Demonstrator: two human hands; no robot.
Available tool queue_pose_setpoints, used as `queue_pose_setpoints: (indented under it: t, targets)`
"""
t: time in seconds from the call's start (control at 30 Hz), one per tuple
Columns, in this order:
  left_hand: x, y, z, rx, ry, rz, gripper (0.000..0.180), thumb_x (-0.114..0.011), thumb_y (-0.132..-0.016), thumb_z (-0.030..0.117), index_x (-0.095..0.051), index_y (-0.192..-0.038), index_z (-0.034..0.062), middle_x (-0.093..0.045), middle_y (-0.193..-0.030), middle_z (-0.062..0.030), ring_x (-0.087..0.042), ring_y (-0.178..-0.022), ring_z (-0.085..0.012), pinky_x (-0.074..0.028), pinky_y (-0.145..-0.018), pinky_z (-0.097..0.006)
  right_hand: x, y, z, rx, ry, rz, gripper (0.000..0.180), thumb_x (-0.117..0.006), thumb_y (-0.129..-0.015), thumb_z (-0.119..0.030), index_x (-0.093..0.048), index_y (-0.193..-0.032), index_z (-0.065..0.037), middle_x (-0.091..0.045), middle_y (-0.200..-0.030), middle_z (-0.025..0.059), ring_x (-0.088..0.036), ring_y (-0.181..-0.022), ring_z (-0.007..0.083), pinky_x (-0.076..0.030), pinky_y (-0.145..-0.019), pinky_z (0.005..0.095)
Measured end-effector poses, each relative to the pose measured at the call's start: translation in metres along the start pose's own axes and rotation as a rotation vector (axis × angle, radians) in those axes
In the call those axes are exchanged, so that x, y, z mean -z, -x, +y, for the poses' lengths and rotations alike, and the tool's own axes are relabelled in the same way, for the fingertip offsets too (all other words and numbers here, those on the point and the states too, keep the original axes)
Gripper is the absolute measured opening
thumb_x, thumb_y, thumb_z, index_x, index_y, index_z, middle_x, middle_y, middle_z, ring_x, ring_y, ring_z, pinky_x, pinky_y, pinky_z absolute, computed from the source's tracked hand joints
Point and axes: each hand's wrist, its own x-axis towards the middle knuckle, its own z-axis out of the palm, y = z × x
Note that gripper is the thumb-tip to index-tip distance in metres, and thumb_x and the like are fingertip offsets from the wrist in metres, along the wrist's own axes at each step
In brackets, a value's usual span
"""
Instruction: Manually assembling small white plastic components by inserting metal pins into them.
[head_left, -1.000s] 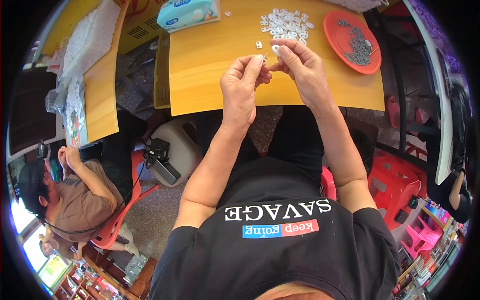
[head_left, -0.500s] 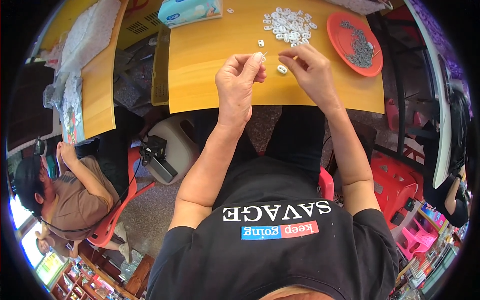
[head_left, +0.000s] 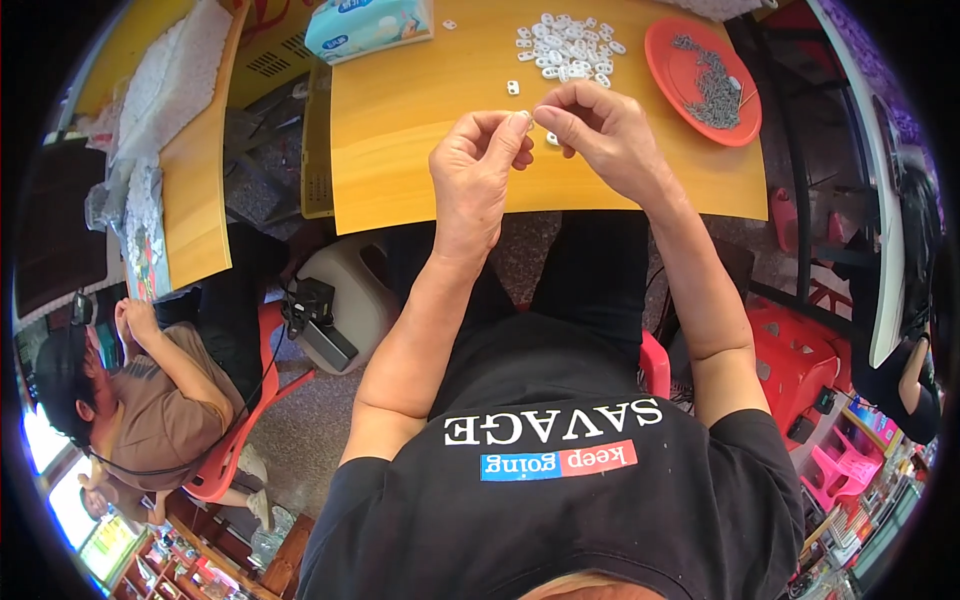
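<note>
Near white pieces, left grip beside right grip

Hands: left hand and right hand over the table, fingertips close together
Part: in the left fingertips, mostly hidden, right fingertips just beside
Near piece: on the table, below the right fingers, partly covered
Stray piece: on the table, just beyond the left fingertips
Pile: on the table, beyond the fingers, slightly right
Plate: on the table, right of the fingers and farther off
Pins: in the plate
Pack: on the table, beyond the fingers, left
Far piece: just right of the pack
Side table: well left of the fingers
</note>
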Motion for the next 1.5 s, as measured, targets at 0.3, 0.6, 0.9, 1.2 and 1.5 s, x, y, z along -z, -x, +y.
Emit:
queue_pose_setpoints:
  t: [0.3,0.6,0.9,1.2,1.5]
  targets:
    - [-0.004,-0.002,-0.004,-0.059,-0.010,0.019,0.013,-0.067,-0.092,0.012,-0.064,-0.092,-0.0009,-0.063,-0.079,-0.0028,-0.058,-0.071,-0.0084,-0.049,-0.066,-0.023,-0.006,0.005,0.003,-0.055,-0.129,0.013,0.019,-0.065,-0.094,-0.015,-0.064,-0.099,0.004,-0.063,-0.084,0.0022,-0.060,-0.072,0.0087,-0.049,-0.065,0.0220]
    - [0.012,-0.012,-0.027,0.003,-0.148,0.010,0.014,-0.066,-0.093,0.012,-0.065,-0.093,-0.0015,-0.064,-0.080,-0.0031,-0.059,-0.071,-0.0079,-0.049,-0.066,-0.023,0.009,-0.007,0.028,-0.225,0.015,-0.099,0.025,-0.067,-0.093,-0.022,-0.066,-0.100,0.002,-0.063,-0.082,0.0015,-0.058,-0.070,0.0069,-0.049,-0.064,0.0215]
    - [0.027,-0.012,-0.022,0.041,-0.031,0.050,0.016,-0.066,-0.093,0.013,-0.064,-0.096,-0.0022,-0.065,-0.081,-0.0050,-0.060,-0.071,-0.0108,-0.050,-0.068,-0.025,0.015,0.007,0.034,0.278,0.731,-0.039,0.017,-0.070,-0.085,-0.014,-0.070,-0.098,-0.002,-0.063,-0.089,0.0120,-0.062,-0.076,0.0277,-0.050,-0.069,0.0360]
    - [0.017,-0.007,-0.016,0.008,0.005,0.041,0.015,-0.067,-0.093,0.013,-0.063,-0.096,-0.0011,-0.065,-0.081,-0.0051,-0.060,-0.071,-0.0106,-0.050,-0.068,-0.025,-0.001,0.004,0.021,-0.176,-0.233,0.052,0.027,-0.067,-0.092,-0.019,-0.068,-0.108,0.002,-0.064,-0.083,0.0010,-0.058,-0.069,0.0053,-0.050,-0.064,0.0219]
    - [0.003,-0.004,-0.008,-0.030,0.042,0.069,0.015,-0.067,-0.093,0.013,-0.063,-0.097,-0.0007,-0.066,-0.082,-0.0064,-0.061,-0.070,-0.0121,-0.050,-0.069,-0.025,-0.019,0.007,0.006,-0.135,-0.435,0.124,0.026,-0.068,-0.092,-0.014,-0.066,-0.113,0.003,-0.065,-0.086,0.0030,-0.059,-0.072,0.0072,-0.053,-0.068,0.0242]
